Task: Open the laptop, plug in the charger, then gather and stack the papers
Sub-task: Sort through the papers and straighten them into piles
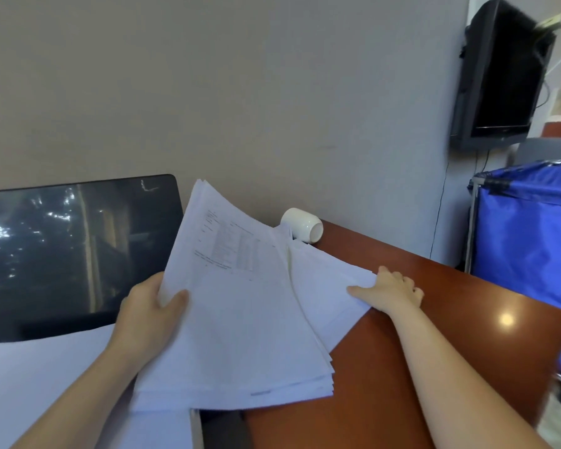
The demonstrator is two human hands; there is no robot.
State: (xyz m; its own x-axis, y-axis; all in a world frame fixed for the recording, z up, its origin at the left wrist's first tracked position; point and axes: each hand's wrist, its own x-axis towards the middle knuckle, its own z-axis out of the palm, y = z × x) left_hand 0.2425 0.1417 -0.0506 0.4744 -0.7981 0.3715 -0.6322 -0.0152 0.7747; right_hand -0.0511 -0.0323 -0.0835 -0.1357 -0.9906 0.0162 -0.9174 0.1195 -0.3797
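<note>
Left hand (149, 306) fingers grip paper stack (240, 319) — right hand (392, 290) pinches loose sheets (331, 286) on desk (467, 303).

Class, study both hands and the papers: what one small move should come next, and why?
Probably the right hand should lift the loose sheets and lay them on the stack. The left hand already has the stack in its grip, tilted up, while the loose sheets lie on the desk with the right thumb on their edge, not yet gathered.
</note>
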